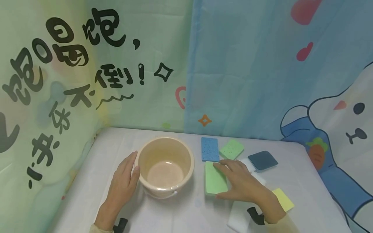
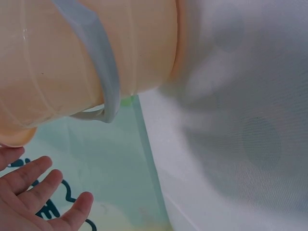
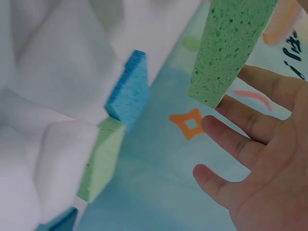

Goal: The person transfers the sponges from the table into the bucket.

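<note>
A cream bucket (image 1: 158, 191) stands upright on the white-covered table. Beside its left wall is my left hand (image 1: 123, 181), the fingertips right at the rim and the fingers fairly straight. The left wrist view shows the bucket's ribbed outside with a grey handle (image 2: 108, 72) hanging along it. To the right of the bucket, my right hand (image 1: 243, 184) pinches a light green sponge (image 1: 214, 179) between thumb and fingers. That sponge is full of small holes in the right wrist view, where the thumb is hidden.
Behind the held sponge lie a blue sponge (image 1: 209, 149) and another green sponge (image 1: 232, 149). A dark blue piece (image 1: 263, 160) sits further right, and a yellow one (image 1: 284, 199) near my right wrist. White pieces (image 1: 239, 215) lie under my right arm. Printed curtains (image 1: 239, 81) enclose the table.
</note>
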Tool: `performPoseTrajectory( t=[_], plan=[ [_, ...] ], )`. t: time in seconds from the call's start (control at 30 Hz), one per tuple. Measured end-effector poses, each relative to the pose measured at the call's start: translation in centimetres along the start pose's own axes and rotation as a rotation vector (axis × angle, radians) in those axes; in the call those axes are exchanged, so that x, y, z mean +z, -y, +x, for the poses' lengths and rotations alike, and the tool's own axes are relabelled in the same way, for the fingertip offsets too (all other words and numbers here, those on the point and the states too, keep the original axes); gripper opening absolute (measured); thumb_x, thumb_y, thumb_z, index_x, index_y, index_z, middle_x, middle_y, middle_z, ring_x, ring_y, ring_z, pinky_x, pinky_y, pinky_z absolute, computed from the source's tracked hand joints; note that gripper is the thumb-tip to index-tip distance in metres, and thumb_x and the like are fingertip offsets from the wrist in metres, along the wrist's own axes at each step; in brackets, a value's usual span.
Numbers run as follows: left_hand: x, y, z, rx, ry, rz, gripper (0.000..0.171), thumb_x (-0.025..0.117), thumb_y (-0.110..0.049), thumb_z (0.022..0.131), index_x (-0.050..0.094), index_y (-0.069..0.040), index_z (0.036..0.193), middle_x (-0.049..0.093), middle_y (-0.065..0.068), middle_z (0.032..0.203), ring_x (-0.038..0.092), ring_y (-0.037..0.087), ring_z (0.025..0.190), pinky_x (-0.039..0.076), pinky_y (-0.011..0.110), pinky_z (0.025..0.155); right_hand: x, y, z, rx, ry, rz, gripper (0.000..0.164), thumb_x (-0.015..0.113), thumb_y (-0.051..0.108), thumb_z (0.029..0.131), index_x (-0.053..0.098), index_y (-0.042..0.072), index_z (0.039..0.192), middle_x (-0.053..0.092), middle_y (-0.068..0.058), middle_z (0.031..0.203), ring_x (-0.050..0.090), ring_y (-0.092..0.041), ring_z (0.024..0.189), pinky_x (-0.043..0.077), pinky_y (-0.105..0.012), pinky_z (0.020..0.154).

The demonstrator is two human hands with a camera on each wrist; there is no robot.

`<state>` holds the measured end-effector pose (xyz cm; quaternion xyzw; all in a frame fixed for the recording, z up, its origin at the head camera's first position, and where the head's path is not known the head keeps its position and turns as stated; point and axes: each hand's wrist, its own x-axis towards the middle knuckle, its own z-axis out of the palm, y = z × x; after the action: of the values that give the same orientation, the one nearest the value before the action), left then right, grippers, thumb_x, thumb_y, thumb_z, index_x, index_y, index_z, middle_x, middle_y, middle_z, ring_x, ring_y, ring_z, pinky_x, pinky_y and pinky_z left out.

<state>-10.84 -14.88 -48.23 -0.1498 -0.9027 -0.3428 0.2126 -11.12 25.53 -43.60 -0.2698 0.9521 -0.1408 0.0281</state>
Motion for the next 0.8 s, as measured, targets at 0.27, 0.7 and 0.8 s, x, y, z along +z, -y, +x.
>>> performPoseTrajectory(
  t=[0.27,0.7,0.8],
  plan=[
    [0.0,-0.1,0.0,0.004,-0.002,-0.015,0.048,0.047,-0.019,0.106,0.041,0.0,0.15,0.046,0.016,0.15,0.042,0.034,0.138,0.036,0.052,0.112,-2.2,0.7,-0.2,-0.045,-0.044,-0.032,0.1,0.078,0.068,0.073,0.047,0.01,0.148,0.045,-0.019,0.145,0.04,-0.039,0.134,0.028,-0.068,0.106],
    [0.0,-0.1,0.1,-0.01,0.012,-0.011,0.049,0.046,-0.021,0.106,0.041,0.0,0.151,0.046,0.017,0.15,0.041,0.034,0.138,0.035,0.052,0.112,-4.4,1.3,0.6,-0.133,-0.132,-0.096,0.098,0.08,0.064,0.073,0.048,0.008,0.146,0.05,-0.02,0.138,0.047,-0.039,0.126,0.034,-0.066,0.102],
    [-0.1,-0.1,0.1,-0.009,0.012,-0.017,0.049,0.046,-0.021,0.106,0.041,-0.001,0.151,0.046,0.016,0.15,0.041,0.034,0.139,0.035,0.052,0.112,-5.0,1.6,1.0,-0.162,-0.158,-0.1,0.096,0.08,0.063,0.074,0.048,0.007,0.146,0.051,-0.02,0.137,0.048,-0.039,0.125,0.036,-0.065,0.102]
  ],
)
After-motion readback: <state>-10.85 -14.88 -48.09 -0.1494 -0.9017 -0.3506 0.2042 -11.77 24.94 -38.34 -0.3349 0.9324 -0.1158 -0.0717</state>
